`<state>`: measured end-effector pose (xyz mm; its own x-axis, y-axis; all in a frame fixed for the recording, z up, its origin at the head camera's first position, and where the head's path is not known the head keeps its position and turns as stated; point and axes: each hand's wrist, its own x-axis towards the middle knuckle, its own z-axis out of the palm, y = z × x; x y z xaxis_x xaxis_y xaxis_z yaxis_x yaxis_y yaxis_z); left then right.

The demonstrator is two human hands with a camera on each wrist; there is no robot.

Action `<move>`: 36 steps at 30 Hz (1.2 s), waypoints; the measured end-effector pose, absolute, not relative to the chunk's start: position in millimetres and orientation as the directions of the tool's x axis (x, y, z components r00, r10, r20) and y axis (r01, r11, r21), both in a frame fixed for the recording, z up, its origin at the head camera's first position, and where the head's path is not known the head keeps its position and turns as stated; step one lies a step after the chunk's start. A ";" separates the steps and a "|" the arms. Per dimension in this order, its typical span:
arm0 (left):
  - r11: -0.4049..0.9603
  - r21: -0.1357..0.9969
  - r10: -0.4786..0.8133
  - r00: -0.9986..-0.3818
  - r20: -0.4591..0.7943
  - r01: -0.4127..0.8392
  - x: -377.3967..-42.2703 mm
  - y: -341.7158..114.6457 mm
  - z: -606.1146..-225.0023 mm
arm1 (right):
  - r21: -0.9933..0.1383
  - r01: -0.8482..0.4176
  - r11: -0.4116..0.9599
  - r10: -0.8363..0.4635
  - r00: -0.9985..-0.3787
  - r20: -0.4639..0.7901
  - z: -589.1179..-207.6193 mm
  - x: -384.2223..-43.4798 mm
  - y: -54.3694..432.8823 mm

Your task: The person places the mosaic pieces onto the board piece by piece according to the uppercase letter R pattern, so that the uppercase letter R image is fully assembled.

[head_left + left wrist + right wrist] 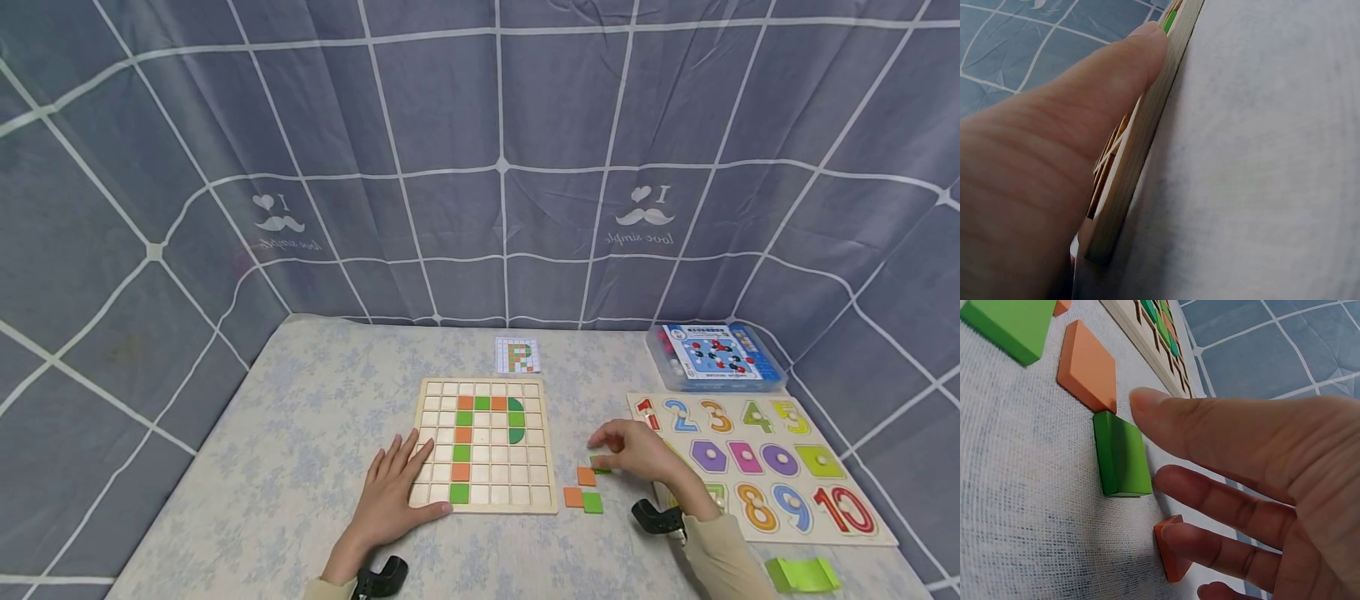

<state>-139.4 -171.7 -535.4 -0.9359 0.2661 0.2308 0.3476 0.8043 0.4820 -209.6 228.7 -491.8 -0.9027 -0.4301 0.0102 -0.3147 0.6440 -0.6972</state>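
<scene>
My left hand (393, 492) lies spread over the left edge of a wooden grid board (517, 500), its thumb (1129, 62) along the near rim. Green and orange square tiles and two dark green rounded pieces form part of a letter shape on the board. To the right, my right hand (637, 450) hovers over loose tiles, thumb and fingers apart. A green tile (1132, 459) lies by its index fingertip. At the middle fingertip is an orange tile (1175, 556), hidden by the hand in the head view. Another orange tile (587, 476) sits just left of these.
Nearer me lie an orange tile (573, 497) and a green tile (592, 502). A pattern card (517, 355) rests behind the board. On the right are a number puzzle board (757, 492), a plastic box (716, 358) and a lime-green holder (802, 575). Curtains enclose the table.
</scene>
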 end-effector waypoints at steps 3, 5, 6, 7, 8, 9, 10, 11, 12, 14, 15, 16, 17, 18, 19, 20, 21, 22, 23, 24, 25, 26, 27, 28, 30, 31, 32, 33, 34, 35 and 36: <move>0.804 0.483 0.268 -0.936 0.227 0.347 -139.0 -171.9 -534.6 | -0.694 -0.322 0.644 -0.444 -0.896 0.004 -491.6 -209.2 229.2; 0.805 0.481 0.269 -0.936 0.225 0.347 -139.1 -172.2 -534.5 | -0.691 -0.330 0.643 -0.453 -0.892 0.005 -491.5 -209.1 229.5; 0.806 0.481 0.269 -0.937 0.224 0.346 -139.1 -172.4 -534.7 | -0.690 -0.334 0.642 -0.456 -0.890 0.007 -491.5 -209.2 229.6; 0.807 0.480 0.269 -0.937 0.224 0.346 -139.2 -172.5 -535.1 | -0.689 -0.341 0.640 -0.462 -0.887 0.010 -491.8 -209.1 229.6; 0.807 0.478 0.269 -0.937 0.225 0.346 -139.5 -172.6 -535.5 | -0.687 -0.346 0.639 -0.466 -0.885 0.013 -492.1 -209.1 229.6; 0.807 0.479 0.268 -0.937 0.224 0.346 -139.6 -172.7 -535.9 | -0.686 -0.351 0.638 -0.469 -0.883 0.016 -492.3 -209.0 229.4; 0.806 0.480 0.268 -0.937 0.225 0.345 -139.8 -172.7 -536.3 | -0.685 -0.353 0.637 -0.471 -0.882 0.016 -492.7 -208.9 229.3; 0.806 0.481 0.268 -0.937 0.224 0.345 -139.9 -172.7 -536.8 | -0.684 -0.354 0.638 -0.473 -0.881 0.016 -493.2 -208.9 229.2; 0.806 0.481 0.268 -0.937 0.223 0.345 -139.9 -172.8 -537.2 | -0.684 -0.354 0.638 -0.474 -0.880 0.014 -493.6 -208.8 229.1; 0.805 0.483 0.269 -0.937 0.222 0.345 -140.0 -172.8 -537.9 | -0.680 -0.353 0.643 -0.476 -0.879 0.006 -494.5 -209.0 228.9; 0.804 0.484 0.269 -0.937 0.221 0.345 -139.9 -172.8 -538.1 | -0.678 -0.349 0.646 -0.476 -0.879 -0.001 -495.1 -209.3 229.0; 0.804 0.484 0.269 -0.937 0.221 0.345 -139.9 -172.8 -538.3 | -0.676 -0.348 0.650 -0.477 -0.879 -0.006 -495.5 -209.5 229.1; 0.804 0.483 0.270 -0.937 0.223 0.346 -139.9 -172.9 -538.6 | -0.673 -0.347 0.653 -0.478 -0.878 -0.011 -495.8 -209.7 229.1; 0.803 0.484 0.269 -0.936 0.225 0.347 -139.9 -172.9 -538.8 | -0.672 -0.347 0.655 -0.480 -0.877 -0.015 -495.9 -209.7 229.1; 0.803 0.484 0.269 -0.936 0.227 0.349 -139.9 -173.0 -539.0 | -0.668 -0.348 0.657 -0.482 -0.876 -0.018 -496.1 -209.9 229.2; 0.802 0.484 0.269 -0.935 0.231 0.351 -139.9 -173.0 -539.2 | -0.667 -0.348 0.659 -0.483 -0.876 -0.020 -496.1 -210.0 229.3; 0.801 0.483 0.270 -0.934 0.236 0.354 -139.9 -173.1 -539.5 | -0.666 -0.348 0.659 -0.484 -0.875 -0.022 -496.0 -210.0 229.3; 0.799 0.485 0.270 -0.933 0.239 0.356 -140.0 -173.1 -539.8 | -0.664 -0.350 0.660 -0.485 -0.874 -0.021 -495.7 -209.9 229.4; 0.798 0.484 0.271 -0.931 0.243 0.358 -140.2 -173.1 -540.1 | -0.664 -0.352 0.660 -0.487 -0.873 -0.021 -495.5 -209.7 229.5; 0.797 0.483 0.271 -0.930 0.248 0.361 -140.3 -173.1 -540.4 | -0.664 -0.352 0.660 -0.487 -0.873 -0.021 -495.3 -209.6 229.6; 0.798 0.483 0.272 -0.930 0.247 0.361 -140.6 -173.1 -541.0 | -0.665 -0.351 0.659 -0.487 -0.873 -0.021 -495.4 -209.7 229.7; 0.798 0.481 0.272 -0.930 0.248 0.362 -140.7 -173.1 -541.3 | -0.666 -0.350 0.659 -0.486 -0.874 -0.022 -495.5 -209.7 229.8; 0.798 0.481 0.273 -0.930 0.247 0.362 -140.8 -173.1 -541.8 | -0.666 -0.349 0.660 -0.485 -0.874 -0.023 -495.6 -209.6 229.9; 0.799 0.481 0.273 -0.930 0.246 0.362 -141.0 -173.1 -542.3 | -0.667 -0.346 0.660 -0.483 -0.875 -0.023 -495.9 -209.6 230.1; 0.799 0.478 0.274 -0.929 0.250 0.364 -141.1 -173.0 -542.9 | -0.670 -0.338 0.661 -0.477 -0.879 -0.028 -496.5 -209.9 230.5; 0.798 0.480 0.274 -0.929 0.249 0.364 -141.0 -172.9 -542.8 | -0.672 -0.334 0.661 -0.474 -0.880 -0.029 -496.9 -210.1 230.7; 0.797 0.481 0.274 -0.928 0.252 0.366 -141.0 -172.8 -542.8 | -0.673 -0.330 0.662 -0.471 -0.882 -0.031 -497.3 -210.3 230.9; 0.796 0.482 0.273 -0.928 0.253 0.366 -141.1 -172.9 -542.9 | -0.674 -0.327 0.662 -0.468 -0.883 -0.032 -497.7 -210.5 231.0; 0.797 0.482 0.273 -0.929 0.252 0.365 -141.1 -172.9 -543.0 | -0.676 -0.322 0.663 -0.465 -0.885 -0.035 -498.3 -210.8 231.2; 0.796 0.484 0.272 -0.929 0.251 0.364 -141.1 -172.9 -542.7 | -0.677 -0.319 0.664 -0.463 -0.886 -0.037 -498.6 -211.0 231.4; 0.796 0.487 0.271 -0.931 0.246 0.361 -141.1 -173.0 -542.7 | -0.677 -0.316 0.664 -0.461 -0.886 -0.038 -499.1 -211.2 231.7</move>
<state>-141.1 -173.0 -542.7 -0.9306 0.2714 0.2456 0.3605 0.7958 0.4865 -211.2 231.7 -499.1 -0.8864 -0.4613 -0.0384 -0.3162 0.6642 -0.6774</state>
